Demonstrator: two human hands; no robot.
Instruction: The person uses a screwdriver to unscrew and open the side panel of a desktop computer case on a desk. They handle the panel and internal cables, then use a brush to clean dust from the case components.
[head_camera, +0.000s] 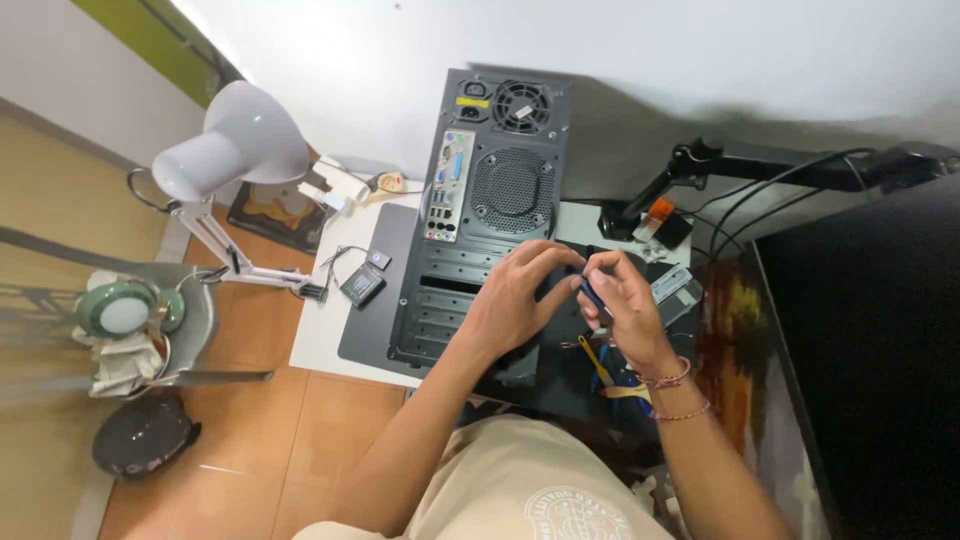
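1. While the computer case (497, 210) lies on the white desk (325, 330), the left hand (520, 295) rests spread on its rear panel, fingers loosely open.
2. Just right of it, the right hand (625, 310) pinches a small blue tool (592, 297).
3. Far left stands a white lamp (235, 145).

White desk lamp (235, 145) at the desk's (325, 335) left edge, small black drive (362, 284) just beside it; black monitor arm (760, 168) to the right; dark helmet (143, 437) on the tiled floor (300, 430).
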